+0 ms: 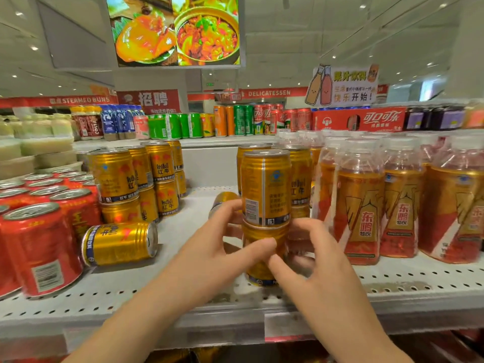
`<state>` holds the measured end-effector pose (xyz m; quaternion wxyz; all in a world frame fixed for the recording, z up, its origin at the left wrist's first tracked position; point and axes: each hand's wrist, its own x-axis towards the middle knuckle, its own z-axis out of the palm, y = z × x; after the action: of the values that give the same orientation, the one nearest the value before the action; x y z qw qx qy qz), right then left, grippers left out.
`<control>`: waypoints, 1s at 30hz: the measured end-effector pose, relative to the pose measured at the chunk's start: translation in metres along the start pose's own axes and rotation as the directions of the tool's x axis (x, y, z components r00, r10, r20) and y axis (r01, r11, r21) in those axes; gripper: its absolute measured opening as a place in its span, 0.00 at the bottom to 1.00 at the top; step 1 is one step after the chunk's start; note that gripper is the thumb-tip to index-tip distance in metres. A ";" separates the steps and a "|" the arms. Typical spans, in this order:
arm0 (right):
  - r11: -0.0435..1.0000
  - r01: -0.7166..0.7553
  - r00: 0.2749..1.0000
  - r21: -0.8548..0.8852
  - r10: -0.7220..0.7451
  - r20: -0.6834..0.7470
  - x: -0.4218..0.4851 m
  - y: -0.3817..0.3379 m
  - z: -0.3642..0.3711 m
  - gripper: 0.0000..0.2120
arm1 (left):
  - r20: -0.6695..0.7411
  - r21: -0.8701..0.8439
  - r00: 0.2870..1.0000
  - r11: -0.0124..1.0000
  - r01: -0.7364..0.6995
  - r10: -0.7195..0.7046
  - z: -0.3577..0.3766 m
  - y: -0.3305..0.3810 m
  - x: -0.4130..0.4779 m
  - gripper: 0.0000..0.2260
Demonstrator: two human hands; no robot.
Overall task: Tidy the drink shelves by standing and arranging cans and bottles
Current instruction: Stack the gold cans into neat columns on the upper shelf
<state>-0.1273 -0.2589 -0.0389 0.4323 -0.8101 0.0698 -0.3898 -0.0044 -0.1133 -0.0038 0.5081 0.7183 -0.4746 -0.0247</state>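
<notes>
Two gold Red Bull cans stand stacked at the middle of the white shelf (183,289): the top can (265,187) sits on the bottom can (262,258). My left hand (227,242) and my right hand (311,260) both curl round the bottom can, thumbs at its front. One gold can (120,243) lies on its side to the left. Another fallen can (222,200) lies behind my left hand. More stacked gold cans (136,179) stand at the back left.
Red herbal-tea cans (39,244) fill the left of the shelf. Wrapped bottles of orange drink (366,205) stand close on the right. Soda cans and a red Coca-Cola carton (358,120) line the far shelf.
</notes>
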 end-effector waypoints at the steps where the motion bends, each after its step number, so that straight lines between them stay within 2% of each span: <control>1: 1.000 0.003 1.000 -0.011 -0.003 0.003 0.001 -0.002 0.007 0.19 | -0.029 -0.002 1.000 1.000 -0.008 0.008 -0.006 -0.004 -0.001 0.24; 4: 0.998 0.008 1.000 -0.069 -0.007 0.026 0.006 -0.008 0.027 0.21 | -0.071 -0.010 0.997 1.000 0.005 -0.005 -0.026 -0.015 -0.001 0.24; 6: 0.986 0.044 0.999 -0.161 -0.047 -0.016 0.006 -0.011 0.033 0.23 | -0.082 -0.009 0.997 1.000 0.016 -0.017 -0.035 -0.020 0.000 0.24; 10: 0.963 0.031 0.953 -0.269 -0.109 -0.281 0.009 -0.011 0.022 0.21 | -0.121 0.002 0.991 0.999 0.053 -0.052 -0.041 -0.028 0.003 0.28; 13: 0.948 -0.053 0.926 -0.313 -0.071 -0.370 0.015 -0.005 0.011 0.29 | -0.149 0.032 0.986 0.997 0.075 -0.070 -0.042 -0.032 0.005 0.28; 15: 0.949 -0.134 0.955 -0.287 0.047 -0.292 0.021 -0.002 0.010 0.33 | -0.165 0.041 0.983 0.995 0.088 -0.080 -0.042 -0.033 0.007 0.28; 16: 0.954 -0.169 0.967 -0.249 0.111 -0.229 0.024 -0.001 0.011 0.33 | -0.172 0.040 0.982 0.995 0.092 -0.084 -0.042 -0.033 0.008 0.29; 18: 0.960 -0.205 0.974 -0.192 0.180 -0.140 0.031 0.003 0.013 0.22 | -0.182 0.036 0.979 0.994 0.098 -0.090 -0.042 -0.034 0.010 0.28; 20: 0.964 -0.192 0.977 -0.182 0.170 -0.130 0.037 0.009 0.013 0.14 | -0.196 0.038 0.976 0.994 0.106 -0.097 -0.043 -0.034 0.010 0.27; 21: 0.968 -0.181 0.979 -0.176 0.159 -0.127 0.039 0.011 0.012 0.14 | -0.206 0.040 0.974 0.993 0.110 -0.099 -0.042 -0.035 0.010 0.26; 30: 0.981 -0.142 0.989 -0.130 0.147 0.024 0.061 0.018 0.022 0.17 | -0.280 0.094 0.954 0.986 0.141 -0.110 -0.043 -0.037 0.010 0.25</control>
<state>-0.0667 -0.2830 -0.0246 0.4077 -0.8353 0.1461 -0.3386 0.0479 -0.0887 -0.0068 0.5250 0.7711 -0.3536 0.0694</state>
